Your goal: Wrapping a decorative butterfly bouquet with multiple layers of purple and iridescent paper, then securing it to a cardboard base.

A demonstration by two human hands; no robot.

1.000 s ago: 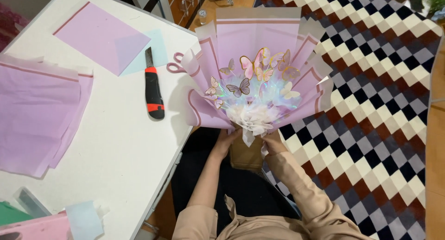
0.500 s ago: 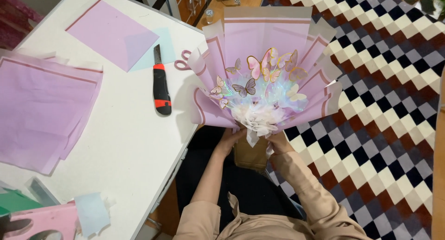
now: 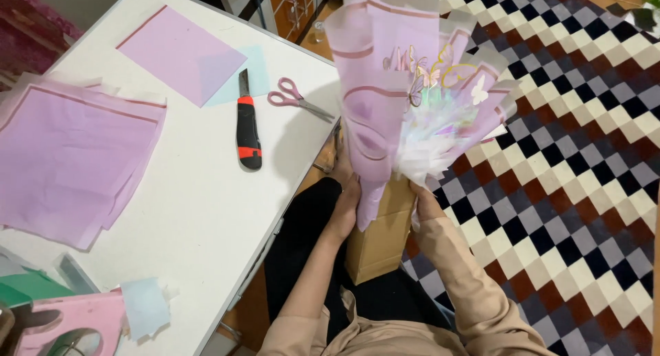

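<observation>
Lilac wrap: bouquet (image 3: pixel 412 101) at upper centre, fully wrapped, butterflies in.
Left hand (image 3: pixel 346 203): closed on its base.
Right hand (image 3: pixel 425 203): gripping the stem.
Left over: scissors (image 3: pixel 297 99), cutter (image 3: pixel 247 125), spare sheets (image 3: pixel 69 156) on the table (image 3: pixel 199 211).

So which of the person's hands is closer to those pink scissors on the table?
Left. The left hand grips the bouquet base on the table side, below the scissors; the right hand sits farther away, beyond the bouquet.
</observation>
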